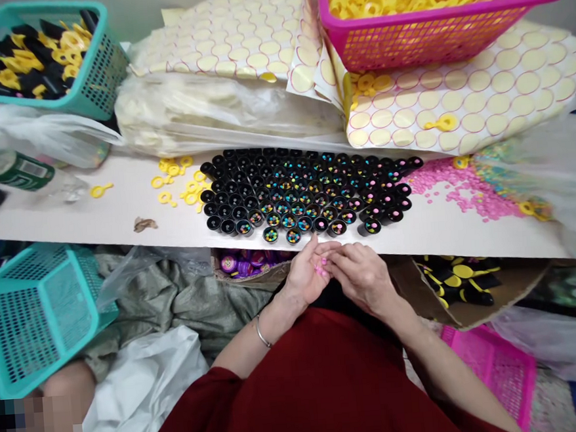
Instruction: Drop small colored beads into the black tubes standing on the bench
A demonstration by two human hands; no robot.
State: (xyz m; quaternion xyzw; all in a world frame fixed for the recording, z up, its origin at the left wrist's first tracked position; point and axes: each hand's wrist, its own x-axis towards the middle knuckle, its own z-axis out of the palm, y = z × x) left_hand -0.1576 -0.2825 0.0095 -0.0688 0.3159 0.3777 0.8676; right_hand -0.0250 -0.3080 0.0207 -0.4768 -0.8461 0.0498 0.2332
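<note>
My left hand (302,274) is turned palm up and cupped, holding a few small pink candies (320,267) at the table's front edge. Over that palm, my right hand (364,275) has its thumb and fingers pinched together; whatever is between the tips is too small to make out. Just beyond both hands stand many upright black cups (239,213) in close rows. Those at the left look dark inside, the middle ones contain multicoloured pellets, and several toward the right show a pink candy on top. Loose pink candies (486,195) lie spread to the right of the cups.
Yellow ring-shaped pieces (158,182) lie left of the cups. Behind are sticker sheets (226,39), a pink basket (404,40) and a teal basket (104,64). A bottle (23,172) lies at left. Below the edge are cartons (514,286) and another person's limb (70,389).
</note>
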